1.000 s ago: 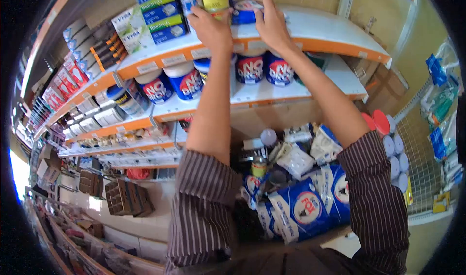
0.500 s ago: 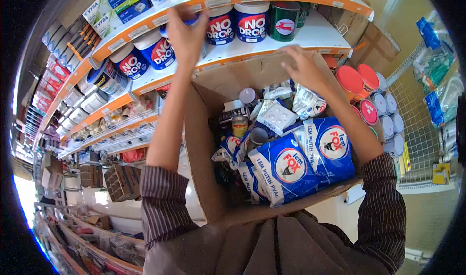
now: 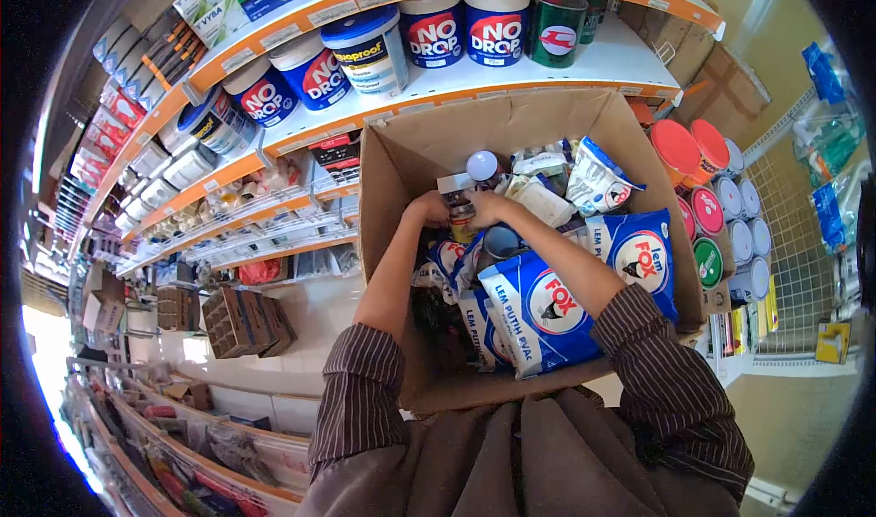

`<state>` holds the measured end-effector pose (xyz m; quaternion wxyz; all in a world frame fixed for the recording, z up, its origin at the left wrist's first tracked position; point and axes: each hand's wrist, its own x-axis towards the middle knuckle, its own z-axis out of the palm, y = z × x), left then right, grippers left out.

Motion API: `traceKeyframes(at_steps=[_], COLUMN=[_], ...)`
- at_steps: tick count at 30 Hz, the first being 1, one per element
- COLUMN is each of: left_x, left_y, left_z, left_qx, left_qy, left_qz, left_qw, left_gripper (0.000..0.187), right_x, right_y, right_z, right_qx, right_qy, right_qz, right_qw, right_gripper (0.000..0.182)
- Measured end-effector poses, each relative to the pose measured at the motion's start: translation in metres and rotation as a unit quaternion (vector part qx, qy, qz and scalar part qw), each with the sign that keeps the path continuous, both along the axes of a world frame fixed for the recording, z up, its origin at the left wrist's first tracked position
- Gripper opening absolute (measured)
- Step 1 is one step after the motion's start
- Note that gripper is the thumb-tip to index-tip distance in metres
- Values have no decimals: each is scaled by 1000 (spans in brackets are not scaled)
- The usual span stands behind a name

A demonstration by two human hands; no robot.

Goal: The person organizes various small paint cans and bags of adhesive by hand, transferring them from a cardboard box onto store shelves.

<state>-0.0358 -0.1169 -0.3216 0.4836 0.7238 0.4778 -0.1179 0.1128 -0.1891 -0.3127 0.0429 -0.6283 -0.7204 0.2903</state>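
Both of my hands are down in a large cardboard box point(image 3: 388, 353), on either side of a small metal can point(image 3: 463, 227) with a yellowish label. My left hand point(image 3: 431, 208) curls at the can's left side, its fingertips partly hidden. From the right, my right hand point(image 3: 490, 208) bends its fingers against the can's upper part. A small white-topped carton point(image 3: 453, 183) and a round pale lid point(image 3: 482, 166) lie just beyond them. Blue-and-white glue bags point(image 3: 552, 302) marked FOX fill the near right of the box, and a grey cup-like container point(image 3: 501, 241) sits beside my right wrist.
Beyond the box, an orange-edged shelf point(image 3: 630, 61) carries NO DROP tubs point(image 3: 497, 29), an Aquaproof tub point(image 3: 367, 52) and a green can point(image 3: 557, 31). Stacked paint cans point(image 3: 707, 208) stand to the right. Wooden crates point(image 3: 239, 323) are on the floor at left.
My left hand has come down from the Aquaproof tub on the shelf into the box. My right hand has lowered from the box's far edge to the small can. The view has shifted slightly.
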Motion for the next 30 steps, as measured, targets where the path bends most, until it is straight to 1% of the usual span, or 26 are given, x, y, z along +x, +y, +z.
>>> traceKeyframes(at_steps=[2,5,6,7,8,9,10,11,12,13,14,15,16,17,18,19,20,22,23,24,26,28,30], left_x=[-1,5,7,9,10,10,11,12,14,18,23,27,27,26,26,26,26,28,27,25,24,23,25], left_y=[1,-1,0,2,8,15,15,12,7,5,4,3,-3,-15,-23,-23,-27,-17,-14,-14,-2,13,43], left_z=[-3,17,16,12,11,17,29,39,51,57,64,74,96,127,151,167,180,206,221,240,271,300,315], left_qx=[-84,12,9,8,8,-14,-23,-33,-43,50,143,235,304,371,435,444,385,431,420,427,429,467,558], left_qy=[-51,37,5,-27,-60,-140,-216,-290,-363,-404,-440,-471,-447,-420,-392,-427,-493,-539,-554,-551,-560,-532,-506], left_qz=[49,-5,11,27,42,29,55,79,101,79,55,30,47,65,83,108,167,211,220,216,191,171,141], left_qw=[994,999,1000,999,997,990,975,953,925,910,885,850,840,826,806,780,762,692,684,683,682,685,642], left_gripper=[35,30,29,29,29,46,50,54,58,59,60,62,62,62,62,63,61,54,52,51,45,45,50], right_x=[-4,-4,-1,0,6,8,11,20,26,24,26,25,25,25,24,22,19,14,15,14,13,10,9], right_y=[-1,-4,-3,-2,1,-2,-3,0,5,2,1,5,9,12,14,16,18,17,24,30,46,63,88], right_z=[-23,-37,-42,-38,-33,-4,12,14,16,44,73,95,113,129,146,164,181,223,233,248,271,299,325], right_qx=[6,32,43,99,85,69,52,39,23,33,63,94,125,146,174,202,229,293,311,325,313,340,365], right_qy=[24,53,67,74,117,159,202,319,430,462,452,395,336,377,412,445,477,465,459,477,535,530,507], right_qz=[-36,-92,-111,-121,-149,-176,-201,-256,-305,-325,-309,-324,-339,-305,-275,-243,-210,-163,-148,-105,-86,-85,-108], right_qw=[999,994,991,985,978,969,957,912,850,824,834,854,870,862,851,838,822,820,819,810,780,772,774], right_gripper=[76,72,70,70,66,61,57,58,59,46,52,54,56,60,60,59,59,61,60,59,59,56,58])
